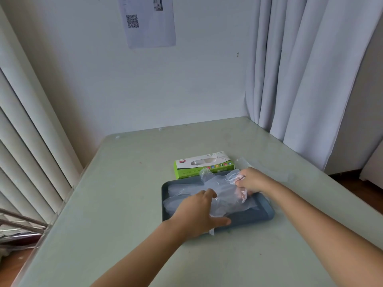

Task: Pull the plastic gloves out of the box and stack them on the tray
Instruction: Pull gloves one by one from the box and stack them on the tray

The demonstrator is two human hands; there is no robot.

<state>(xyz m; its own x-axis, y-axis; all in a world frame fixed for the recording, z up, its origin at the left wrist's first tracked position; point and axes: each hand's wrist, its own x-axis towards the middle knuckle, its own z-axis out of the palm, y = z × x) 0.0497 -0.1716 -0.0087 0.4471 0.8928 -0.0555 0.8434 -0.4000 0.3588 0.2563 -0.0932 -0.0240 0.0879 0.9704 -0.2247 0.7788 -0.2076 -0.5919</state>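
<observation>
Presently, left hand (199, 214), fingers released, presses gloves (224, 192) onto tray (250, 216); right hand (251, 181) fingers pinch their far edge beside box (205, 165).

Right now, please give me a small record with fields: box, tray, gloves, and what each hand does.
box: green and white, on the table just behind the tray
tray: blue-grey, holds the gloves
gloves: clear plastic, piled loosely on the tray
left hand: rests flat on the gloves, near side
right hand: pinches a glove at the pile's far right
</observation>
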